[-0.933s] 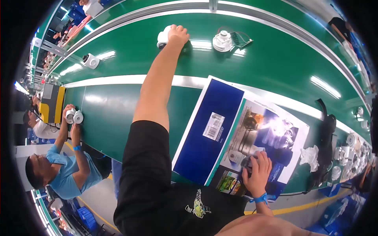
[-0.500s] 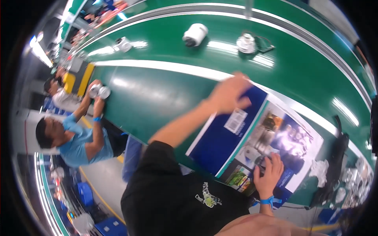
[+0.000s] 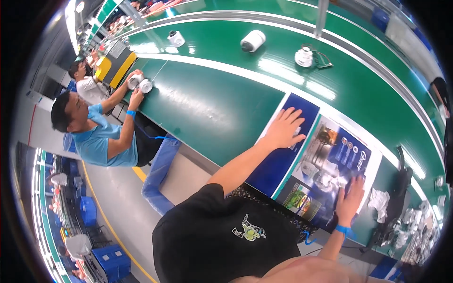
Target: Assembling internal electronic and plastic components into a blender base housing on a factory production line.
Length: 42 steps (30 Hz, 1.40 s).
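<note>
A large flat printed carton sheet [image 3: 270, 175] lies on the green workbench in front of me, with a dark blue panel on its left and a panel of product photos on its right. My left hand [image 3: 285, 129] rests on the blue panel near its far end, fingers spread, partly covering a white label. Toward the sheet's right side, my right hand [image 3: 350, 200] lies over the photo panel with fingers stretched out. A blue band [image 3: 346, 230] circles the right wrist. Neither hand holds anything.
Beyond the bench, a green conveyor [image 3: 278, 56] carries a white cylindrical part [image 3: 254, 40] and a white part with a wire [image 3: 305, 57]. Crumpled white material [image 3: 379, 204] and shiny wrapped parts [image 3: 411, 225] sit at right. At left, a co-worker [image 3: 96, 137] handles white round parts [image 3: 145, 86].
My left hand has come down from the sheet's far edge onto the blue panel. My right hand has slid right, its fingers straighter. The view has shifted.
</note>
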Motion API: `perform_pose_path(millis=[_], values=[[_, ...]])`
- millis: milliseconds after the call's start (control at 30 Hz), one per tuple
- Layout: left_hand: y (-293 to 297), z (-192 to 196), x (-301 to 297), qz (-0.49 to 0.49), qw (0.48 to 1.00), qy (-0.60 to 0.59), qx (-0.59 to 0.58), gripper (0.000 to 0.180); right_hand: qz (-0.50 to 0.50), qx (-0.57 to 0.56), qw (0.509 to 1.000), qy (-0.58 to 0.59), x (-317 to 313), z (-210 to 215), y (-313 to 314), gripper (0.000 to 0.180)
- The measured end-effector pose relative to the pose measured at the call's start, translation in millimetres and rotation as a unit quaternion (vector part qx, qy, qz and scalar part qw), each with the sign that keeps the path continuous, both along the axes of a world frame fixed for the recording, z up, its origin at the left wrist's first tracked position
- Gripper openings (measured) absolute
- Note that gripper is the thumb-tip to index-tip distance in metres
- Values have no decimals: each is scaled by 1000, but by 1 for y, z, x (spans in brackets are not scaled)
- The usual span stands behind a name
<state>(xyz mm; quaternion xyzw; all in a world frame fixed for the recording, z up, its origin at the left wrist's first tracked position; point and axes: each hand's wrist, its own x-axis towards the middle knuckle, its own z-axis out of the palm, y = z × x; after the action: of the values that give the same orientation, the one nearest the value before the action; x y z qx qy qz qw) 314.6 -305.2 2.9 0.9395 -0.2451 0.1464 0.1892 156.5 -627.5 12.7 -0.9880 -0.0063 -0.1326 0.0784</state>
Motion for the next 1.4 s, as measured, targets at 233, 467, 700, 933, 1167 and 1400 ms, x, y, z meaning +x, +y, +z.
perform_pose_path(millis=[233, 467, 700, 933, 1167, 1400], values=[[5, 1, 8, 3, 999, 4, -38, 57, 1, 77, 997, -31, 2, 4, 10, 46], [38, 3, 213, 132, 970, 29, -202, 60, -1, 99, 994, -48, 5, 7, 13, 48], [66, -25, 339, 167, 888, 35, -427, 111, 8, 105, 993, -53, 11, 18, 15, 46], [6, 28, 289, 40, 868, 130, -477, 80, -25, 96, 994, -46, -9, 18, 2, 48], [-34, 51, 101, -134, 914, 111, -366, 98, -18, 107, 993, -50, 2, 10, 8, 48], [-77, 16, -29, -175, 895, 229, -340, 82, -19, 97, 993, -65, -1, 8, 12, 45]])
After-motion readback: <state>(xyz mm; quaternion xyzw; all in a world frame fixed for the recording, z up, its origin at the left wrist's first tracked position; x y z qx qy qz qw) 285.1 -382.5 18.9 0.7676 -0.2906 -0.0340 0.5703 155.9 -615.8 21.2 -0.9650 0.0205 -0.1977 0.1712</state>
